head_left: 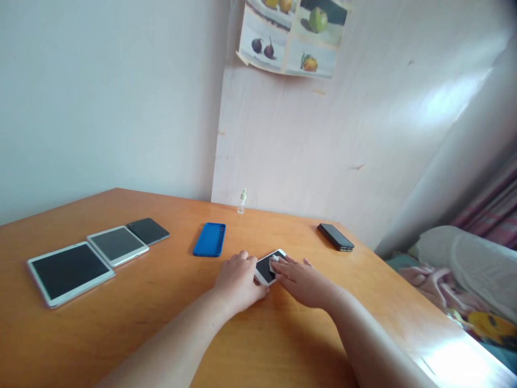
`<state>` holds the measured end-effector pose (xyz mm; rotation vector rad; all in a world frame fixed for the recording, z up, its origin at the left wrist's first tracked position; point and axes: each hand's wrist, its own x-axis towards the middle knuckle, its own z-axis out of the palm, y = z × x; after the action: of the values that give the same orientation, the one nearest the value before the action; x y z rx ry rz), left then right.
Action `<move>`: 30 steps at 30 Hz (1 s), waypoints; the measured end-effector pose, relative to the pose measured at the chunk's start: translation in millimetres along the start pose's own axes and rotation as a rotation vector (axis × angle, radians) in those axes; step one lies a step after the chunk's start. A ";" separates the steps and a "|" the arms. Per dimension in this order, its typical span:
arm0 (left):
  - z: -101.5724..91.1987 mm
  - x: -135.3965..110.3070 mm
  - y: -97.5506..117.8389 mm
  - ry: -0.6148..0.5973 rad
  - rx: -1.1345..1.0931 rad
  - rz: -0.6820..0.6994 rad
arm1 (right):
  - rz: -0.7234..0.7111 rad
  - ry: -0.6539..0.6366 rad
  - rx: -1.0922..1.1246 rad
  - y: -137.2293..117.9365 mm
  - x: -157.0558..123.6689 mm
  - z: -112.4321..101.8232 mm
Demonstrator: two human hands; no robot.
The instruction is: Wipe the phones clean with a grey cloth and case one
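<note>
A white-framed smartphone (264, 269) with a dark screen lies between my hands on the wooden table. My left hand (239, 281) grips its left end, fingers at the far edge and thumb at the near side. Over the right part of the screen, my right hand (299, 279) presses a small white wad (274, 261), tissue or cloth, under its fingertips. Left of the hands lies an open blue phone case (209, 240), inner side up.
Two white-framed tablets (71, 272) (118, 244) and a dark tablet (148, 230) lie at the left. A small clear pump bottle (242, 202) stands near the wall. Stacked dark phones (335, 237) lie at the right, by the table edge; bedding (468, 264) is beyond.
</note>
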<state>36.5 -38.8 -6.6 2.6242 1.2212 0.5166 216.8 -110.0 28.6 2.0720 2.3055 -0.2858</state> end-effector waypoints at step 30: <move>-4.5 0.4 -0.2 -0.035 0.005 0.005 | 0.151 0.017 -0.205 6.0 -12.6 -10.5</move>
<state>34.8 -38.3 -2.4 2.6291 1.2078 0.4673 225.2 -120.2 40.0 2.1360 2.0718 -0.0264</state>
